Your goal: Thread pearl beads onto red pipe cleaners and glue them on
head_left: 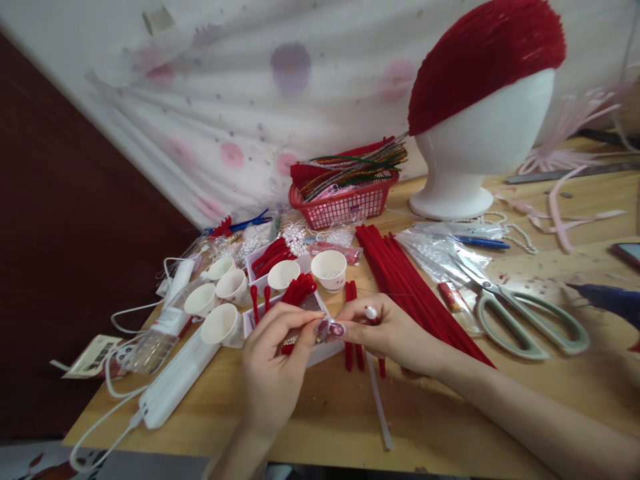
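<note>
My left hand (277, 357) and my right hand (395, 333) meet above the front of the table, thumbs and fingertips pinched close together. What lies between the left fingertips is too small to make out. In my right hand's curled fingers is a short red chenille stem (382, 368) with a white bead (371, 312) at its upper end. Behind and below the left hand stands a white box (323, 353) with red chenille pieces (300, 288) in it. Two short red stems (349, 340) lie just left of my right hand. A paper cup with beads (330, 270) stands behind both hands.
Several paper cups (220, 327) and a white power strip (180, 380) are at left. Long red stems (410, 287), scissors (520, 313) and a lighter (457, 303) lie at right. A red basket (345, 210) and a foam head (480, 140) with a red covering stand behind.
</note>
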Demonstrator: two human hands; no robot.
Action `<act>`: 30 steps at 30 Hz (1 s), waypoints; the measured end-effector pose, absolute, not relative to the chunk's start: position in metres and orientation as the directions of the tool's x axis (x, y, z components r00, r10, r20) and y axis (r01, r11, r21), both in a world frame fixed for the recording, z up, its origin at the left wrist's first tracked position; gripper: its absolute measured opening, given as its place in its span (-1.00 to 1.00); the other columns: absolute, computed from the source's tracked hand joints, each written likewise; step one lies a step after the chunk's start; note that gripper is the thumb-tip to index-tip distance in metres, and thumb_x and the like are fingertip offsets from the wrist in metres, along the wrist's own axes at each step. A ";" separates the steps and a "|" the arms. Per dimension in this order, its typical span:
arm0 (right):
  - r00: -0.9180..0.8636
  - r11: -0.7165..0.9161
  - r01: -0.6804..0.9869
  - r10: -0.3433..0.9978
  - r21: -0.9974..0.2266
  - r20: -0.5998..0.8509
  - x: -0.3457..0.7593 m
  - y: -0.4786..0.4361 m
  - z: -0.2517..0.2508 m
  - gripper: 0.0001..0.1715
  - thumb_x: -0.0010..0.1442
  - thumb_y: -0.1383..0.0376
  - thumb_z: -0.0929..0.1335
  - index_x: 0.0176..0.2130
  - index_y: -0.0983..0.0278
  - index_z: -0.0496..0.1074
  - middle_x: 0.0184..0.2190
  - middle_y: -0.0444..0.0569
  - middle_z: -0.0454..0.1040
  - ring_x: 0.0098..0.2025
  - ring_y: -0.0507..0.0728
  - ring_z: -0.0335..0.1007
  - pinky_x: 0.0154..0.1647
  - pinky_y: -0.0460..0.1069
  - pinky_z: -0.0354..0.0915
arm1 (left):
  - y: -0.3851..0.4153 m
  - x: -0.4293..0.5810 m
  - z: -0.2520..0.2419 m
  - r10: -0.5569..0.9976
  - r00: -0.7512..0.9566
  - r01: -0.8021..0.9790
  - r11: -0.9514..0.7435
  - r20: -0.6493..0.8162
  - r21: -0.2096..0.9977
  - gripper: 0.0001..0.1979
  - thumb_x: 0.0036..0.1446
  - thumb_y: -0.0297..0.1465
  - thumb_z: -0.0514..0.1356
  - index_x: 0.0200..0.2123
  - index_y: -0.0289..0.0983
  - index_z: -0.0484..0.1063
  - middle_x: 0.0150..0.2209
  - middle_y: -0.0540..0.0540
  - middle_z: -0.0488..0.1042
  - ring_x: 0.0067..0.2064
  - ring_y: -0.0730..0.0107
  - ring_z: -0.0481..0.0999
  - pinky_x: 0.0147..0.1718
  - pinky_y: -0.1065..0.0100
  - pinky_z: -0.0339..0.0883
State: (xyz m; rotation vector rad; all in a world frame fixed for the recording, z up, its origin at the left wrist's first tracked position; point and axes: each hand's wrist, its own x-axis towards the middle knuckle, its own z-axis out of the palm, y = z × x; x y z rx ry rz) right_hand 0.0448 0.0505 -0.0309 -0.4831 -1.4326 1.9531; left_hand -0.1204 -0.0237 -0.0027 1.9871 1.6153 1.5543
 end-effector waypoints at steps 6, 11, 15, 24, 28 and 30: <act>-0.815 -0.256 -0.272 0.574 -0.928 0.080 0.047 0.051 -0.032 -0.47 0.18 -0.10 0.45 -0.31 0.34 0.57 -0.57 -0.24 0.23 -0.56 -0.05 0.12 -0.55 -0.11 0.14 | -0.021 -0.121 -0.003 0.827 -0.092 0.625 -0.386 0.555 0.679 -0.82 0.28 -0.49 0.19 -0.33 -0.22 0.59 -0.37 -0.02 0.55 -0.31 0.40 0.55 -0.32 0.45 0.42; -0.820 -0.300 -0.274 0.570 -0.914 0.059 0.047 0.047 -0.029 -0.69 0.23 0.11 0.42 -0.28 0.33 0.56 -0.59 -0.29 0.16 -0.63 -0.09 -0.04 -0.65 -0.14 -0.03 | -0.021 -0.121 -0.006 0.811 -0.109 0.641 -0.384 0.574 0.665 -0.83 0.29 -0.48 0.18 -0.32 -0.22 0.57 -0.35 -0.02 0.54 -0.30 0.39 0.55 -0.32 0.45 0.42; -0.811 -0.286 -0.284 0.580 -0.915 0.070 0.048 0.043 -0.023 -0.77 0.26 0.19 0.38 -0.31 0.31 0.53 -0.71 -0.38 0.05 -0.70 -0.08 -0.21 -0.72 -0.13 -0.17 | -0.021 -0.121 -0.008 0.831 -0.125 0.588 -0.378 0.542 0.715 -0.79 0.33 -0.42 0.16 -0.33 -0.22 0.57 -0.35 -0.04 0.53 -0.30 0.36 0.54 -0.32 0.42 0.43; -0.789 -0.200 -0.259 0.609 -0.945 0.087 0.048 0.041 -0.019 -0.64 0.29 0.09 0.40 -0.36 0.32 0.57 -0.71 -0.37 0.05 -0.72 -0.11 -0.18 -0.76 -0.15 -0.18 | -0.019 -0.126 -0.010 0.915 -0.079 0.313 -0.354 0.396 0.881 -0.90 0.22 -0.33 0.32 -0.26 -0.20 0.65 -0.29 -0.09 0.58 -0.25 0.33 0.58 -0.28 0.40 0.48; -0.787 -0.183 -0.244 0.611 -0.952 0.084 0.048 0.039 -0.019 -0.61 0.30 0.07 0.40 -0.37 0.33 0.58 -0.69 -0.34 0.11 -0.71 -0.12 -0.15 -0.75 -0.14 -0.19 | -0.021 -0.131 -0.008 0.913 -0.066 0.346 -0.358 0.403 0.867 -0.90 0.21 -0.34 0.32 -0.31 -0.21 0.65 -0.34 -0.08 0.56 -0.30 0.34 0.55 -0.29 0.39 0.47; -0.789 -0.188 -0.241 0.609 -0.952 0.080 0.048 0.038 -0.019 -0.59 0.30 0.06 0.40 -0.37 0.34 0.58 -0.67 -0.32 0.15 -0.70 -0.12 -0.12 -0.74 -0.14 -0.20 | -0.022 -0.132 -0.007 0.906 -0.058 0.371 -0.371 0.420 0.851 -0.91 0.21 -0.36 0.33 -0.31 -0.19 0.66 -0.35 -0.07 0.55 -0.30 0.35 0.55 -0.30 0.42 0.46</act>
